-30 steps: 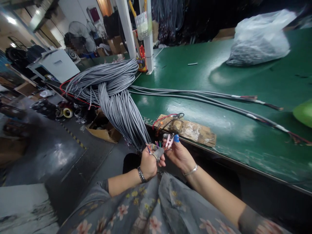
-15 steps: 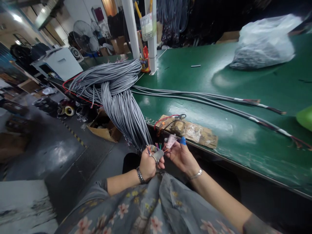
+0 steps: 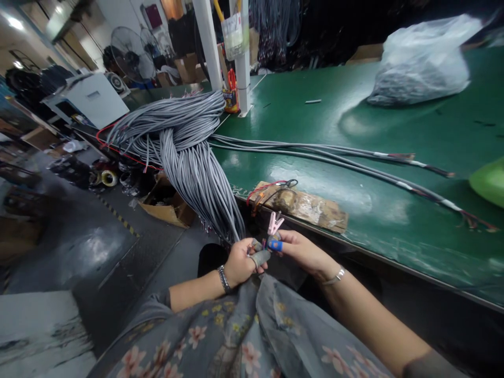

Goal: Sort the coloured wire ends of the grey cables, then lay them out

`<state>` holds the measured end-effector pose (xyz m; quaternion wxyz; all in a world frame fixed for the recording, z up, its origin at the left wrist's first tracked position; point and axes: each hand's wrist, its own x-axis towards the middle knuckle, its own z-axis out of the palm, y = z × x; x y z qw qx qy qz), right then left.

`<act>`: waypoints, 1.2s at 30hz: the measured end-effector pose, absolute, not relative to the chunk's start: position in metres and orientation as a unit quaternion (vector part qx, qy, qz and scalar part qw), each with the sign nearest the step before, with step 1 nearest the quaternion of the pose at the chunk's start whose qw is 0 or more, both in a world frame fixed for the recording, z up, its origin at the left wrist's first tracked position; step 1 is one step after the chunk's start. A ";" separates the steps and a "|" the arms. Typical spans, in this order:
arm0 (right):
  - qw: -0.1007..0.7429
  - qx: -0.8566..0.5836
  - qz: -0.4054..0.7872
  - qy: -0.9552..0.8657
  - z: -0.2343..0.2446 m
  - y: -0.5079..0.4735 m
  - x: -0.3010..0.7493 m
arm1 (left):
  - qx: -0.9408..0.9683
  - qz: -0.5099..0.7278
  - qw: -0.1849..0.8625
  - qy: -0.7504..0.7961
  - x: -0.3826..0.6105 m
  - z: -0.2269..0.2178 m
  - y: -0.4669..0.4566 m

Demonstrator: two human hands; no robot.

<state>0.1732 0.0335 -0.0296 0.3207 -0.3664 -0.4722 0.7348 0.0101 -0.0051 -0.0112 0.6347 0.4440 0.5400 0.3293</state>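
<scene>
My left hand (image 3: 241,262) is closed around a cable end, low in front of my body, and grey wrapping covers its thumb. Short coloured wires (image 3: 264,243) poke out between my two hands, largely hidden by the fingers. My right hand (image 3: 301,249) pinches at these wires, with a blue cover on its thumb and a grey one on a finger. Just above those fingertips stands a pink clothespin (image 3: 274,223); whether it is clipped to the wires or tucked in the fingers, I cannot tell. Beside my left hand hangs a thick bundle of grey cables (image 3: 202,184).
A worn wooden block (image 3: 311,210) with red and black leads lies along the edge of the green table (image 3: 283,168). Several grey cables (image 3: 334,152) stretch right across it. Farther back are a plastic bag (image 3: 421,63) and a white post (image 3: 242,79). A carton (image 3: 169,207) sits below.
My right hand has closed in on the wires, its thumb coming down from raised to pressed against them. The clothespin, blurred before, now stands upright and sharp. My left hand stays nearly in place.
</scene>
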 end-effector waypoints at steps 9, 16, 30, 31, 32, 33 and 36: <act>0.398 -0.379 0.703 -0.451 -0.038 0.020 0.167 | 0.373 0.349 0.663 0.547 0.010 -0.013 0.001; 0.440 -0.358 0.710 -0.417 -0.044 0.006 0.154 | 0.319 0.408 0.654 0.552 0.014 -0.013 0.003; 0.434 -0.389 0.716 -0.384 -0.037 0.013 0.147 | 0.335 0.420 0.644 0.545 0.011 -0.020 0.001; 0.435 -0.378 0.727 -0.373 -0.036 0.011 0.147 | 0.322 0.430 0.642 0.548 0.012 -0.020 0.001; 0.437 -0.371 0.733 -0.367 -0.036 0.011 0.148 | 0.312 0.438 0.641 0.548 0.013 -0.019 0.002; 0.439 -0.369 0.733 -0.365 -0.037 0.010 0.149 | 0.304 0.443 0.642 0.547 0.013 -0.018 0.002; 0.451 -0.380 0.732 -0.341 -0.043 0.015 0.155 | 0.287 0.451 0.649 0.541 0.014 -0.013 0.002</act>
